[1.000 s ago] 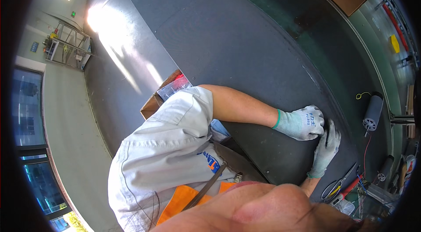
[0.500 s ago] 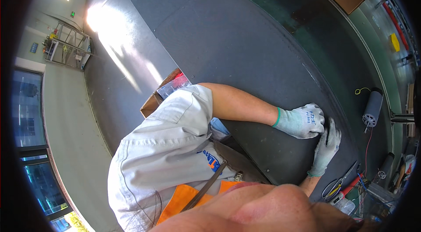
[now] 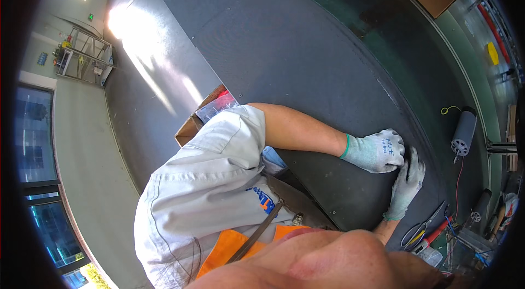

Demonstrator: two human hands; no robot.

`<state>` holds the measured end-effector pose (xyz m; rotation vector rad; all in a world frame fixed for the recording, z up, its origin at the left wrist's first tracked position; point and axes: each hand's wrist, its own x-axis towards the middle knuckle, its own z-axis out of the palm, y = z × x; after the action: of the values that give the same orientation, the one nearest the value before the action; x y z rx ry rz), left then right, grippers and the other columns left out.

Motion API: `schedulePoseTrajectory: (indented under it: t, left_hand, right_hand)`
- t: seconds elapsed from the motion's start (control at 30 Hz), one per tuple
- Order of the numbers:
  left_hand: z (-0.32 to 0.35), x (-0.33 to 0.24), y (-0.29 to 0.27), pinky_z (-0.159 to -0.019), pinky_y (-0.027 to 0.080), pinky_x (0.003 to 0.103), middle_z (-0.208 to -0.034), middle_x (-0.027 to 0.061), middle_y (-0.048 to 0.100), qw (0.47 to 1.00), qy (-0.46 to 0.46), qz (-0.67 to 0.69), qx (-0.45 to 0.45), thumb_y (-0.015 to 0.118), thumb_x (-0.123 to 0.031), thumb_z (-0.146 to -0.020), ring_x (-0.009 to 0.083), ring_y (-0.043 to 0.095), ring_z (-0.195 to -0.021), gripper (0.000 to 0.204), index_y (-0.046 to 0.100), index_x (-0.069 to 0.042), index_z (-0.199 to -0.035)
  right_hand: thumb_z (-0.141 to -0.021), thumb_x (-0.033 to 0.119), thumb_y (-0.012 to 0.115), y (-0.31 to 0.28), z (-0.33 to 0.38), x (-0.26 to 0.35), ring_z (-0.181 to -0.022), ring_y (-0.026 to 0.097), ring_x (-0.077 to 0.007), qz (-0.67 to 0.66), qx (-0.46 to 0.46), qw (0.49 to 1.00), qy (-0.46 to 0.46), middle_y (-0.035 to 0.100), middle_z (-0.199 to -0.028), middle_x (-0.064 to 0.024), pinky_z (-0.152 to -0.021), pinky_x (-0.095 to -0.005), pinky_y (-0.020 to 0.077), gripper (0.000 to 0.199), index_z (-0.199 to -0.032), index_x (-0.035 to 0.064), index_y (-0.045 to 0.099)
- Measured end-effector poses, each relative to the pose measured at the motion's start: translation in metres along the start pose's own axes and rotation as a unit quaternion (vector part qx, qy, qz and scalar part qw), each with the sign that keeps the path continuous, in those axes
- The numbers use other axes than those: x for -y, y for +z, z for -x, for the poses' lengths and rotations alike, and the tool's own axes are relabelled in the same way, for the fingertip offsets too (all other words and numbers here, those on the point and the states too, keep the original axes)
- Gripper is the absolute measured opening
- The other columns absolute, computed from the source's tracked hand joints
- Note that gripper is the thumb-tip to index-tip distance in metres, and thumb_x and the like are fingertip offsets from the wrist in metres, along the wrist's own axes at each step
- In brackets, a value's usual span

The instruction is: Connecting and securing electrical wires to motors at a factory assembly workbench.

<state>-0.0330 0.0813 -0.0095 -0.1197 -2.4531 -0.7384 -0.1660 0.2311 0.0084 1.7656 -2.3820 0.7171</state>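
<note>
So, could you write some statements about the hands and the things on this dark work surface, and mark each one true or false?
1. Both hands wear grey knit gloves. True: left hand, right hand.
2. The two hands are far apart. False: they touch on the dark mat.
3. A grey cylindrical motor lies beyond the hands. True.
4. The right hand holds the red-handled pliers. False: they lie apart from it.
5. A cardboard box stands by the shoulder. True.

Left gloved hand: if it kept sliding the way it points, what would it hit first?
Most likely the right hand in a grey knit glove, whose fingers lie close against the left hand; depth is hard to judge.
</note>
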Motion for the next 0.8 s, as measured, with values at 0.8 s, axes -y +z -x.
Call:
schedulePoseTrajectory:
  t: [0.8]
  left_hand:
    - [0.0010,-0.0009,-0.0019,-0.096,0.045,0.046,-0.102,0.0055,0.066,1.000,-0.013,0.025,-0.003,0.068,-0.023,-0.085,0.0293,0.061,-0.104,0.019,0.072,-0.013,-0.100]
  right_hand:
    - [-0.094,0.003,0.053,-0.0003,-0.0006,-0.0047,-0.116,0.058,-0.0379,0.035,0.017,0.999,-0.015,0.064,-0.128,-0.0185,-0.108,-0.0477,0.0413,0.040,-0.133,0.0013,0.060]
